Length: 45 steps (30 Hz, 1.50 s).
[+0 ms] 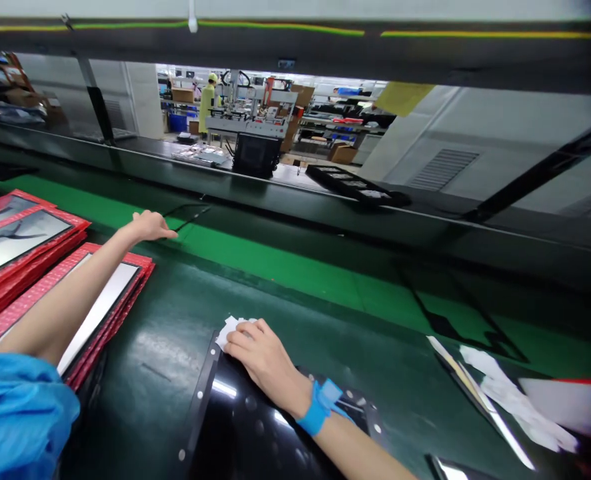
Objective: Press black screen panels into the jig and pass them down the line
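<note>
My right hand [258, 350], with a blue band [318, 410] at the wrist, is closed on a crumpled white cloth [229, 328]. The cloth rests at the far left corner of a glossy black panel [245, 427], which has a dark frame with pale round spots. My left hand [151, 227] reaches over the green strip [255, 257] beyond the bench edge. Its fingers point to the right, at the end of a thin black strip-like piece [192, 217]; whether they grip it is hard to make out.
Stacks of screens in red wrap [30, 247] lie at the left. A white cloth [520, 403] and long thin strips [482, 400] lie right. Beyond the ledge stand a black monitor [256, 155] and a person in yellow [206, 105]. A beam crosses overhead.
</note>
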Each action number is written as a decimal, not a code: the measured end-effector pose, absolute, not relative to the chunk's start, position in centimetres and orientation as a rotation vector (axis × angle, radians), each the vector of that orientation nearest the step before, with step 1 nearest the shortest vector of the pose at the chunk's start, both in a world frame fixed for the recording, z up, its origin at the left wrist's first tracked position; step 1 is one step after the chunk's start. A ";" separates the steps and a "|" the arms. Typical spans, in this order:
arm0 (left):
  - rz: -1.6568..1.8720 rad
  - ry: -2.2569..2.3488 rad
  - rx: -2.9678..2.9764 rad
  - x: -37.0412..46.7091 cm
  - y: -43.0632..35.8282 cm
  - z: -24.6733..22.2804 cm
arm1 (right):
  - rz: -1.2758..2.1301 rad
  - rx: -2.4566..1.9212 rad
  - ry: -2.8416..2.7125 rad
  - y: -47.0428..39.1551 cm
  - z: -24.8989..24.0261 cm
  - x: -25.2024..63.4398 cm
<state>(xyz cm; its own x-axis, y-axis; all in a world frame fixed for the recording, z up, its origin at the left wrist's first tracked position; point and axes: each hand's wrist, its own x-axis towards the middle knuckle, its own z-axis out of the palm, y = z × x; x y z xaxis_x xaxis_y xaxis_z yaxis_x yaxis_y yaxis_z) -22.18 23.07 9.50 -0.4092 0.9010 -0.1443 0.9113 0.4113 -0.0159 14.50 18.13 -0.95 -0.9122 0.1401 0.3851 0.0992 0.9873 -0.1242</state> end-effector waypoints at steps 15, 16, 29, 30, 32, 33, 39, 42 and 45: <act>0.111 2.413 2.319 -8.9 7.9 3.3 | 0.099 0.040 -2.613 18.2 -2.1 14.1; 0.118 2.422 2.327 -8.6 7.6 2.9 | 0.100 -0.002 -2.634 18.1 -1.9 14.2; 0.157 2.520 2.387 -7.5 5.2 0.1 | -0.018 -0.119 -2.710 17.6 -1.6 14.6; 0.160 2.522 2.388 -7.5 5.1 0.0 | -0.023 -0.096 -2.721 17.5 -1.6 14.6; 0.168 2.520 2.391 -7.6 4.9 -0.3 | -0.034 -0.073 -2.735 17.3 -1.6 14.6; 0.171 2.518 2.393 -7.7 4.9 -0.4 | -0.039 -0.080 -2.735 17.3 -1.6 14.6; 0.189 2.514 2.407 -8.0 4.8 -0.9 | -0.049 -0.140 -2.737 17.7 -1.4 14.3; 0.202 2.516 2.412 -8.0 4.8 -1.0 | 0.005 -0.107 -2.768 17.1 -1.2 14.2; 0.210 2.510 2.421 -8.2 4.8 -1.2 | 0.186 -0.101 -2.785 17.0 0.0 14.7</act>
